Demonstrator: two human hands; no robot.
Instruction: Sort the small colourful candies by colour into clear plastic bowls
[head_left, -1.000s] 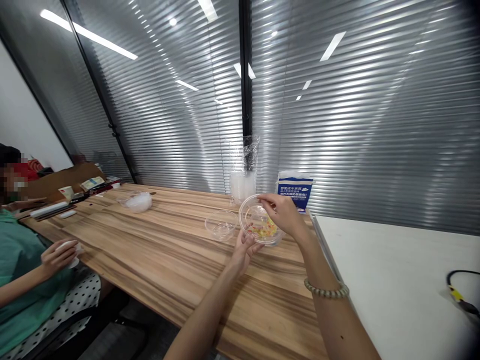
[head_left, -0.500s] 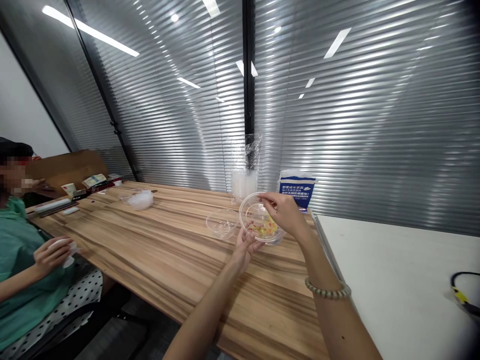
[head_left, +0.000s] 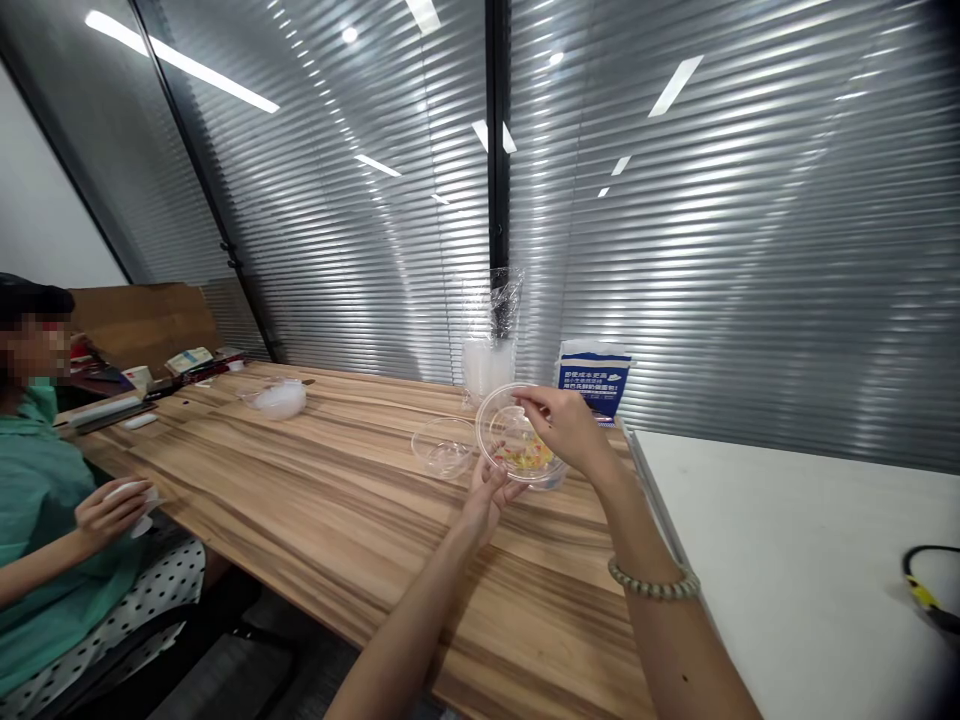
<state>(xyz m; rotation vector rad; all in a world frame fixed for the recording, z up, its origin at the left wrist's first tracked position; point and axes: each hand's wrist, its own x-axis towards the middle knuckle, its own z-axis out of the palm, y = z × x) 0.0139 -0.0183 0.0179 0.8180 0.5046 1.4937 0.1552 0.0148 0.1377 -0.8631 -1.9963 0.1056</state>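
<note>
A clear round plastic bowl (head_left: 517, 462) with small yellow, orange and red pieces in it is tilted toward me above the wooden table. My left hand (head_left: 489, 492) grips its lower left rim, fingers beneath and thumb in front. Over the bowl's upper part is my right hand (head_left: 556, 422), its fingers pinched together; whatever they hold, if anything, is too small to make out. A beaded bracelet circles the right wrist. Just left of the bowl, a clear round container (head_left: 444, 450) rests on the table.
Behind the bowl stand a clear bag of white cups or lids (head_left: 489, 372) and a blue-and-white packet (head_left: 596, 380). A plastic-wrapped white bundle (head_left: 281, 398) lies farther left. At the far left sits a person in green (head_left: 45, 560) holding something white. A white surface (head_left: 810, 560) adjoins the table's right edge.
My right hand has shifted very slightly left over the bowl. The person at the left has moved their head and hand a little to the right.
</note>
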